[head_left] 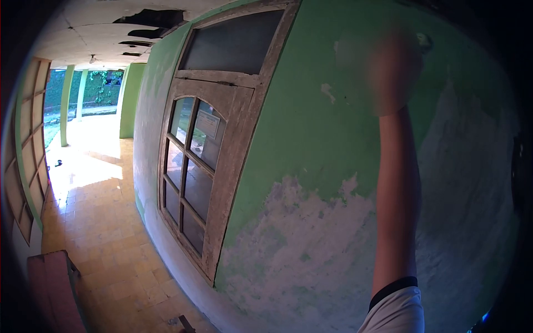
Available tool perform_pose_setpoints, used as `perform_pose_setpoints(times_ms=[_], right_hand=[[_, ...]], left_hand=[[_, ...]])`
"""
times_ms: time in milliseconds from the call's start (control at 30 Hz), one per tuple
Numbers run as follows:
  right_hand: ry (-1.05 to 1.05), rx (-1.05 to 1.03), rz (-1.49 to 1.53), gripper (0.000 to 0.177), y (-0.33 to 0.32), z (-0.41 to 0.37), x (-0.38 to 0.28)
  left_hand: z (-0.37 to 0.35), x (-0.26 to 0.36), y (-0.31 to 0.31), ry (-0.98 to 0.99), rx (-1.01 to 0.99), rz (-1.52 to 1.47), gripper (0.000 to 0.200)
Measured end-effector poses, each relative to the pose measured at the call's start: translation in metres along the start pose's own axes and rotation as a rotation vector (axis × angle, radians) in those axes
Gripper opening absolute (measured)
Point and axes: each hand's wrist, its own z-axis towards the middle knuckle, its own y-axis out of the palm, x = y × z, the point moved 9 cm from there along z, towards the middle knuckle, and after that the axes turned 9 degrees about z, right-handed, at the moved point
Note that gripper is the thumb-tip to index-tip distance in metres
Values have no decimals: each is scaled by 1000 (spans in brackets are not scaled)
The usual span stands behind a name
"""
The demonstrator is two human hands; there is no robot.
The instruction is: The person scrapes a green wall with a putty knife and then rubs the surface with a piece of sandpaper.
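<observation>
I have the right arm (397,194) raised nearly straight along the green wall (311,133). Its right hand (395,69) is blurred; I can't tell its grip.

Tiled floor (114,244) ran yellow-orange, sunlit far end; reddish bench (53,288) stood left, small dark object (58,162) lay farther back.

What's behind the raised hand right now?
Green wall shows around the raised hand, and a small rounded object peeks out at its upper right. The wall directly behind the hand is covered, and blur hides the fingers.
</observation>
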Motion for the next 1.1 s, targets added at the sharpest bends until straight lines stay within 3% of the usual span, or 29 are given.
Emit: perform_pose_setpoints(times_ms=[133, 267, 333, 433, 467, 600, 667, 833, 1000, 1033, 1100], right_hand=[[-37, 53, -301, 26, -20, -14, 25], [94, 4, -203, 26, -5, -18, 41], [-50, -83, -199, 27, 13, -12, 18], [-31, -37, -272, 27, -4, -11, 28], [-233, -99, -516, 28, -1, -14, 26], [-183, -95, -497, 27, -1, -5, 22], [0, -60, -210, 28, -3, 1, 19], [8, 12, -309, 28, -11, -11, 40], [2, -71, -65, 27, 16, -2, 10], [4, -70, -66, 27, 10, -4, 20], [-75, -15, -360, 27, -13, -11, 35]], left_hand=[[0, -4, -5, 19, -12, -14, 21], [-4, 4, -7, -16, 3, 56, 22], [-4, 5, -7, 11, 22, -8, 24], [-4, 2, -7, -11, 29, 34, 26], [-5, 3, -7, -15, 27, 34, 26], [-4, 5, -7, -13, 22, 61, 26], [-3, 5, -5, -9, 3, 66, 25], [3, 2, -3, -12, -15, 46, 27], [5, -1, -4, -24, 0, 30, 28], [4, 0, -4, -26, -8, 30, 28], [1, 6, -2, -41, -14, 53, 28]])
